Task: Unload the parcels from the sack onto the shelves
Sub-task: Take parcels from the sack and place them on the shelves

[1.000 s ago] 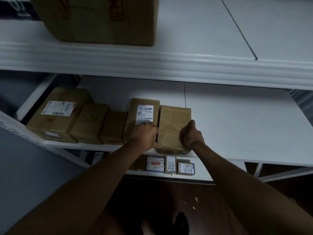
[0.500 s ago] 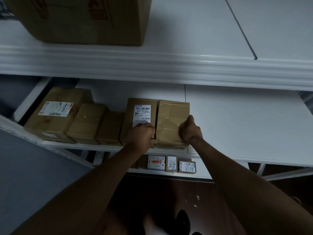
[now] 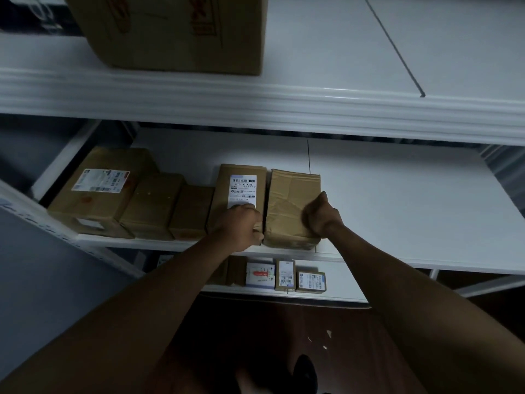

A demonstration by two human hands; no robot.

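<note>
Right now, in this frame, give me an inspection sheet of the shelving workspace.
Surface: white middle shelf, bare to the right of the parcels.
Job's things: crumpled brown parcel at the right end of a row of five; beside it a labelled parcel, two plain boxes, and a big labelled box at the far left. Sack not in view.
Clutter: small paper scraps on the floor.
Grippers: left hand and right hand grip the crumpled parcel's sides.
Cables: nothing seen.
Surroundings: large carton on the top shelf; small labelled boxes on the lower shelf; dark floor.
</note>
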